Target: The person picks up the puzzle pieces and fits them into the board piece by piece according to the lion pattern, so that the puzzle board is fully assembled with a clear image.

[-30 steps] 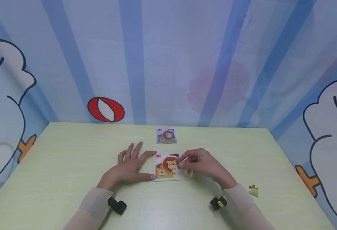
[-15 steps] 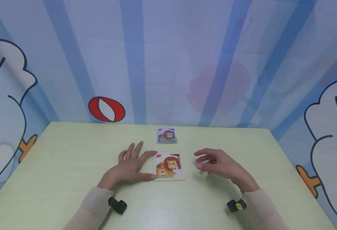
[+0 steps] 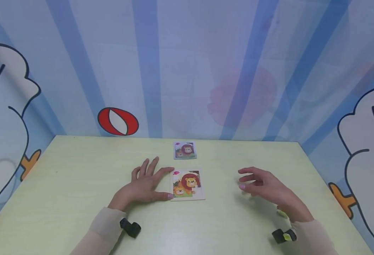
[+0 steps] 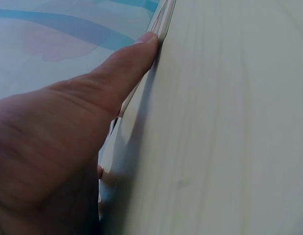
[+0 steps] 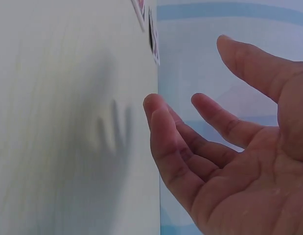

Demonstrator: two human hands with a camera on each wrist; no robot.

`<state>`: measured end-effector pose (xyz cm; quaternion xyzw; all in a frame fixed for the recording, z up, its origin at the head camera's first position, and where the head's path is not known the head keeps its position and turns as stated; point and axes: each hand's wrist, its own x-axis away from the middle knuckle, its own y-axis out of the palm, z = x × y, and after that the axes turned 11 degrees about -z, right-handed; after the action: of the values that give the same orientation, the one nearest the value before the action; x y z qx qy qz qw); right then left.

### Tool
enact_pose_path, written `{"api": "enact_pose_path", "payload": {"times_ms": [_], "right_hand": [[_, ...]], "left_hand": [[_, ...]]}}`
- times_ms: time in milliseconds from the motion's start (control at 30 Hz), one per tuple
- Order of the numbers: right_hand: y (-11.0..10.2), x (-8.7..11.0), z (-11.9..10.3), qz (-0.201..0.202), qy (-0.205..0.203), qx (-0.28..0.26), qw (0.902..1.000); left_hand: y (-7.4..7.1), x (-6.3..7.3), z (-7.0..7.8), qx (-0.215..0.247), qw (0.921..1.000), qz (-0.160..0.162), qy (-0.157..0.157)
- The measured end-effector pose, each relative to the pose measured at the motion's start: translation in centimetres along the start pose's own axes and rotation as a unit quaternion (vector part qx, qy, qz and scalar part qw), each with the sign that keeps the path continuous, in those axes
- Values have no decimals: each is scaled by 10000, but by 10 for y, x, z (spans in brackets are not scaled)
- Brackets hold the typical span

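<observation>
A lion jigsaw puzzle (image 3: 187,182) lies in its pale square tray (image 3: 200,194) at the table's middle; the tray's lower right corner shows bare board. My left hand (image 3: 142,186) lies at its left side, fingers spread, thumb and index fingertip touching the tray's left corners. In the left wrist view the thumb (image 4: 127,66) presses against the tray's edge. My right hand (image 3: 266,186) hovers over the table to the right, its fingers loosely bent with nothing between them. Beneath the right wrist, a green puzzle piece (image 3: 282,213) is mostly hidden.
Behind the tray lies a small card (image 3: 185,150) with the same lion picture. The pale wooden table (image 3: 88,166) ends at a blue striped backdrop (image 3: 187,71) printed with cartoon figures. A small black camera sits on each wrist.
My right hand has left the puzzle's right side and moved rightward, over the loose green piece. A puzzle piece now shows at the tray's upper right. The left hand stays put.
</observation>
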<state>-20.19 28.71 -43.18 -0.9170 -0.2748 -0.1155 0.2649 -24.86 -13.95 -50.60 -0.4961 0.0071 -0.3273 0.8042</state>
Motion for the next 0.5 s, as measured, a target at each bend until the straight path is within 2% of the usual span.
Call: {"api": "enact_pose_path", "payload": {"times_ms": [167,500], "right_hand": [[-8,13,12,131,115,52,9998],[-23,39,32,484,754,235,9957]], "left_hand": [[0,0,1,-34,10000,-1,15],[-6,6,7,78,9998,-19,160]]}}
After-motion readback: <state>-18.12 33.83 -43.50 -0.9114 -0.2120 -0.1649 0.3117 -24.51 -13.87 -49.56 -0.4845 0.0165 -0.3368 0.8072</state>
